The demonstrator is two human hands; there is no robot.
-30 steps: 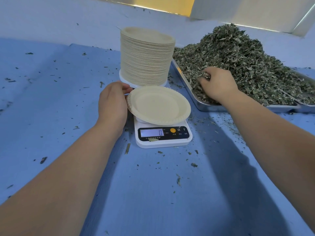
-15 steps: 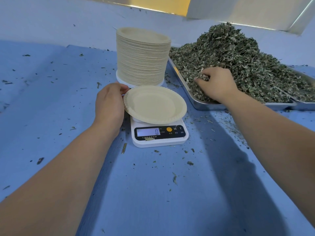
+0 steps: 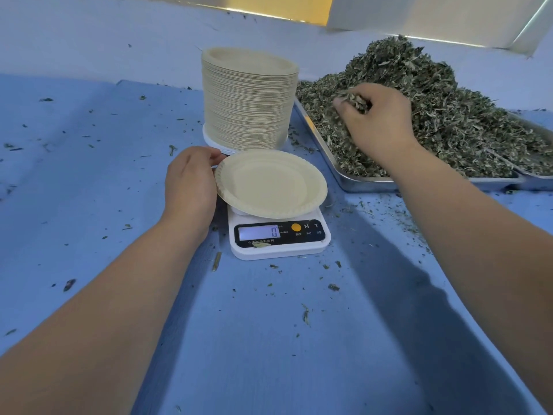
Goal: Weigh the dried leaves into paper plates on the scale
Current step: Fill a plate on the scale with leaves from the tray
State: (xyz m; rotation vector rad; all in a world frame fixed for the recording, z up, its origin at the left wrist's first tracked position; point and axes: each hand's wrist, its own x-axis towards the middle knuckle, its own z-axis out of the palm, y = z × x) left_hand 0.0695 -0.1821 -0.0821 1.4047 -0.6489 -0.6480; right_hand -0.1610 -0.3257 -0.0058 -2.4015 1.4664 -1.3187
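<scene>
A cream paper plate (image 3: pixel 270 184) lies empty on a small white scale (image 3: pixel 279 235) whose display reads 0. My left hand (image 3: pixel 190 182) holds the plate's left rim, thumb at the far edge. A big heap of dried leaves (image 3: pixel 449 115) fills a steel tray (image 3: pixel 359 184) to the right. My right hand (image 3: pixel 378 122) is lifted above the heap's left side, gripping a handful of dried leaves, with bits falling from it.
A tall stack of paper plates (image 3: pixel 250 100) stands just behind the scale. A second steel tray edge (image 3: pixel 535 178) shows at the far right. Leaf crumbs lie scattered over the blue table cover (image 3: pixel 269 339). A wall runs along the back.
My right hand has risen out of the heap with a handful of leaves and shifted slightly left. The left hand still holds the plate's rim.
</scene>
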